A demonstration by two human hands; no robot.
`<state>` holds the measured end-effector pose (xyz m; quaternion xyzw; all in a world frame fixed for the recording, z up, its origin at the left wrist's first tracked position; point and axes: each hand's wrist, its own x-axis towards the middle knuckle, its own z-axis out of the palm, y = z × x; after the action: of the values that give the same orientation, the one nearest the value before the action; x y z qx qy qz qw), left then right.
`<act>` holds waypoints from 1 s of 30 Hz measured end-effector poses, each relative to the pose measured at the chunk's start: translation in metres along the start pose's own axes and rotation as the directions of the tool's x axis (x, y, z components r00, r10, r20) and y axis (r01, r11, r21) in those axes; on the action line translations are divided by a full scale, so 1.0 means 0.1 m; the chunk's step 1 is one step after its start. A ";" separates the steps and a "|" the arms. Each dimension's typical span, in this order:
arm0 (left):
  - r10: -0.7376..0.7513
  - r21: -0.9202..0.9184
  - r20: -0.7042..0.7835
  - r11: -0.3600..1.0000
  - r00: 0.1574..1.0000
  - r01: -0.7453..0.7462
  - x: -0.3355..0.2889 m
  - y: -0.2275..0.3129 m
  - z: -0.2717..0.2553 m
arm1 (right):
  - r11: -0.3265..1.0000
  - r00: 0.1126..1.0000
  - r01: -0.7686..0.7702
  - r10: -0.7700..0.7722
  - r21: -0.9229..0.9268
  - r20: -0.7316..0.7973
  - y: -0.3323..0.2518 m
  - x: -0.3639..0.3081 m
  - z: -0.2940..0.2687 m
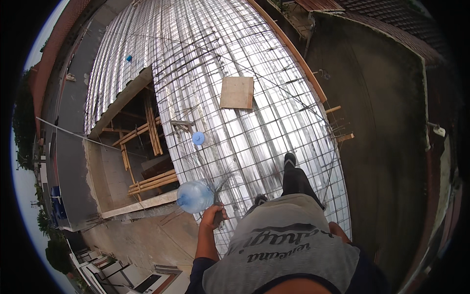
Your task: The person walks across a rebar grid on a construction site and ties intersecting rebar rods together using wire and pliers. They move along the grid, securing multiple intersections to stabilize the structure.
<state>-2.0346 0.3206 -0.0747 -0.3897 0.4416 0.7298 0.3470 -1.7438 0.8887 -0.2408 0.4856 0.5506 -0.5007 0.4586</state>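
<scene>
My left hand is low at my left side, just below a clear blue plastic water jug, with its fingers curled. What they grip, if anything, I cannot make out. Thin dark wire strands fan out at the jug's right side, above the hand. Of my right arm only a bit shows past my shirt; the hand is hidden behind my body. Under my feet, a grid of steel rebar lies over shiny corrugated metal decking.
A square board and a small blue container rest on the rebar ahead. To the left is a large opening with bamboo poles inside. A wooden edge board borders the deck's right side, with a drop beyond. Farther off sits a blue object.
</scene>
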 end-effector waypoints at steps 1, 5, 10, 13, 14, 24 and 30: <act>0.012 -0.048 0.001 0.999 1.000 -0.012 0.04 0.05 0.08 | 0.996 1.000 0.018 -0.019 0.090 0.019 -0.35 0.19 -0.23; 0.057 -0.149 -0.061 0.987 0.997 -0.066 -0.03 0.40 0.46 | 0.979 0.948 0.092 -0.143 -0.183 -0.284 -2.80 -0.25 -0.69; 0.131 -0.269 -0.115 0.950 0.985 -0.157 -0.11 0.63 0.69 | 0.865 0.824 0.382 -0.478 -0.324 -0.305 -4.76 -0.95 -0.75; 0.173 -0.323 -0.176 0.920 0.969 -0.222 -0.05 0.73 0.65 | 0.840 0.842 0.366 -0.482 -0.400 -0.243 -5.37 -0.84 -0.60; 0.185 -0.342 -0.191 0.908 0.964 -0.243 -0.01 0.77 0.61 | 0.840 0.861 0.349 -0.462 -0.415 -0.211 -5.53 -0.79 -0.50; 0.291 -0.383 -0.240 0.848 0.926 -0.366 1.09 2.25 -0.03 | 0.643 0.928 0.323 -0.358 -0.694 0.101 -7.47 -0.45 1.51; 0.298 -0.303 -0.172 0.891 0.939 -0.339 1.57 4.21 -0.50 | 0.790 0.976 0.016 -0.146 -0.613 -0.162 -8.17 0.02 1.71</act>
<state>-2.4513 0.1447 -0.0693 -0.4078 0.3921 0.8150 0.1253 -2.5528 0.6968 -0.1698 0.3364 0.7459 -0.2649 0.5102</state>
